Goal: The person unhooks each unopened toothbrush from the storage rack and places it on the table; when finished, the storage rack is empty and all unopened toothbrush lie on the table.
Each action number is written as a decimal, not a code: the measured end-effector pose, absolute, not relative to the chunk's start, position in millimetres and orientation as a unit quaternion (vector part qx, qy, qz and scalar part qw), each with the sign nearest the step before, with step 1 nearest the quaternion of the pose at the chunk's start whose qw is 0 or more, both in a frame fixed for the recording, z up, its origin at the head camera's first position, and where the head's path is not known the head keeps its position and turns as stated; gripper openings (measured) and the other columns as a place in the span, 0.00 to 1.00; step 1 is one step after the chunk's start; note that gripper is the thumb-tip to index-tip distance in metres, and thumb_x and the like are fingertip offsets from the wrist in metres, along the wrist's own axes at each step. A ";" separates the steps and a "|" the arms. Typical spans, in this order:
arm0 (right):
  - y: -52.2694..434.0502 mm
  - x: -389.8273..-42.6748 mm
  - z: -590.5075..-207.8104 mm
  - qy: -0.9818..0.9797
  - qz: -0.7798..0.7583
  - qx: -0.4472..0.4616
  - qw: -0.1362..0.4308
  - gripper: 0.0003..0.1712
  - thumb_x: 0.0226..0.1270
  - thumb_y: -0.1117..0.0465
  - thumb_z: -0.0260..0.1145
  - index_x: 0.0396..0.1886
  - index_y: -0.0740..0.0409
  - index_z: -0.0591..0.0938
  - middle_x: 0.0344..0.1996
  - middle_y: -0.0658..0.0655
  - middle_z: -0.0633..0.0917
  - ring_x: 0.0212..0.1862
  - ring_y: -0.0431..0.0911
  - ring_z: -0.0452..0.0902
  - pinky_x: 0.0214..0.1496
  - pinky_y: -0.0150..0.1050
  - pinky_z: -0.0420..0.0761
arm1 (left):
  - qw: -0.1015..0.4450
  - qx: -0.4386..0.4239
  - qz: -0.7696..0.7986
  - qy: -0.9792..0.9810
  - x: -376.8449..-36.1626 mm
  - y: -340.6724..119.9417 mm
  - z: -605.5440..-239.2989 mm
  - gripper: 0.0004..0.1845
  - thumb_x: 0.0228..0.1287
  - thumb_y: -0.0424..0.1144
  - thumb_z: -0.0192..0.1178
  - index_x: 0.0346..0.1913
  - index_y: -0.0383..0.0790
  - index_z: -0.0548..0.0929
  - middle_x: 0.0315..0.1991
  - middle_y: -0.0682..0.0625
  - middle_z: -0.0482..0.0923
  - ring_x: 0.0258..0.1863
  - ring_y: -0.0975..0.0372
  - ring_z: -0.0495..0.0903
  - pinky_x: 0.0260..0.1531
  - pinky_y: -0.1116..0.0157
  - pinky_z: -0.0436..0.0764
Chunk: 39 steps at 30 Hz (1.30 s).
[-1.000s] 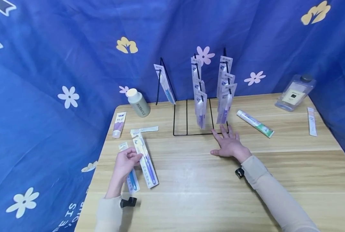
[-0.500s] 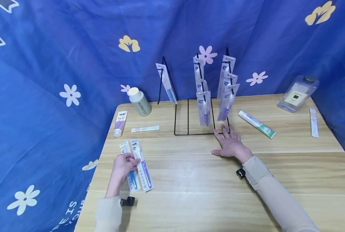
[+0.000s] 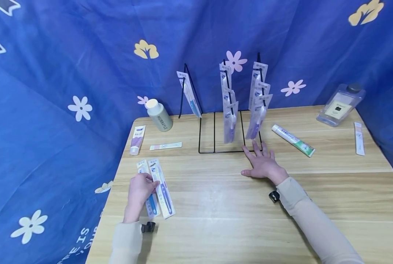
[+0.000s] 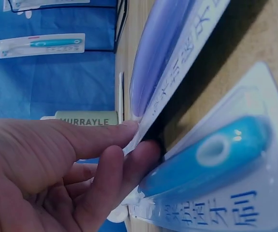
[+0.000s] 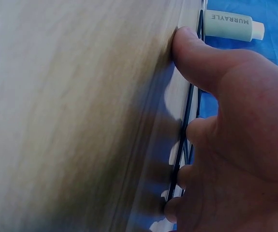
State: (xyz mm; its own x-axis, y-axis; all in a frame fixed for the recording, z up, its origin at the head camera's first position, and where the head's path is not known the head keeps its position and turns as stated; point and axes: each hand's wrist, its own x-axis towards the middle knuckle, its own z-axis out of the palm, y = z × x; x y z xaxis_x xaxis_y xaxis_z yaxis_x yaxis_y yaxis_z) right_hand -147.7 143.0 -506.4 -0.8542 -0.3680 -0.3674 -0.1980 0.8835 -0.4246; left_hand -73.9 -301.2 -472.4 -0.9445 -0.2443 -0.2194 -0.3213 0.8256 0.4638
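Observation:
My left hand pinches the left edge of a packaged purple toothbrush between thumb and fingers, at the table's left side. In the left wrist view that toothbrush pack stands tilted, its edge between the fingertips. A packaged blue toothbrush lies alongside, partly hidden under the hand. My right hand is spread flat on the table, fingertips at the front wire of a black wire rack. Several packaged purple toothbrushes hang from the rack's middle and right hooks. One packaged blue toothbrush hangs on its left hook.
Left of the rack are a MURRAYLE bottle, a purple-white tube and a slim sachet. To the right lie a toothpaste tube, a clear bottle and another sachet. A blue curtain hangs behind.
The purple toothbrush pack has moved down and slightly left, from overlapping the sachet to beside the blue one. My left hand still grips it. The right hand stays in place.

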 end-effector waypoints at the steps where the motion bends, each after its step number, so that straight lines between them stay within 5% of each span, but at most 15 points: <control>1: 142.9 -147.7 -506.2 0.944 -0.188 -0.150 0.224 0.59 0.66 0.35 0.66 0.84 0.46 0.43 0.82 0.68 0.32 0.79 0.73 0.20 0.73 0.78 0.33 | 0.074 -0.146 0.249 0.955 -73.8 -301.1 -472.8 0.16 0.62 0.37 0.70 0.45 0.25 0.85 0.30 0.39 0.87 0.20 0.63 0.83 0.21 0.67 0.80; 13: 141.1 -146.7 -502.4 0.945 -0.184 -0.151 0.226 0.59 0.66 0.35 0.66 0.84 0.46 0.43 0.81 0.69 0.34 0.79 0.74 0.22 0.73 0.79 0.35 | 0.043 -0.123 0.249 0.960 -76.1 -307.8 -470.6 0.13 0.62 0.37 0.69 0.42 0.28 0.86 0.29 0.40 0.88 0.21 0.61 0.83 0.23 0.66 0.78; 19: 143.4 -145.9 -504.1 0.943 -0.195 -0.147 0.225 0.59 0.65 0.36 0.67 0.84 0.45 0.43 0.82 0.68 0.33 0.79 0.74 0.21 0.73 0.79 0.33 | 0.006 -0.065 0.378 0.924 -98.7 -306.1 -462.5 0.16 0.66 0.39 0.68 0.54 0.34 0.86 0.44 0.41 0.89 0.39 0.62 0.88 0.38 0.74 0.81; 27: 141.8 -145.5 -506.5 0.949 -0.180 -0.149 0.214 0.59 0.65 0.34 0.67 0.84 0.45 0.44 0.82 0.69 0.35 0.79 0.75 0.23 0.73 0.78 0.34 | -0.022 0.007 0.598 0.801 -167.7 -263.7 -448.1 0.20 0.66 0.34 0.68 0.59 0.31 0.82 0.58 0.35 0.83 0.49 0.70 0.85 0.51 0.75 0.82; 32: 140.6 -145.0 -508.6 0.947 -0.184 -0.149 0.218 0.60 0.65 0.34 0.67 0.84 0.45 0.44 0.81 0.69 0.34 0.79 0.74 0.23 0.73 0.78 0.34 | -0.055 0.032 0.645 0.762 -223.1 -231.5 -444.8 0.21 0.65 0.30 0.68 0.60 0.32 0.81 0.58 0.39 0.84 0.54 0.63 0.83 0.62 0.68 0.79; 39: 141.1 -146.4 -506.9 0.946 -0.186 -0.144 0.223 0.59 0.65 0.34 0.66 0.84 0.44 0.44 0.82 0.68 0.33 0.79 0.74 0.23 0.74 0.78 0.34 | -0.081 0.089 0.679 0.724 -286.3 -202.0 -435.6 0.30 0.67 0.25 0.63 0.71 0.30 0.69 0.70 0.32 0.70 0.74 0.47 0.67 0.76 0.52 0.65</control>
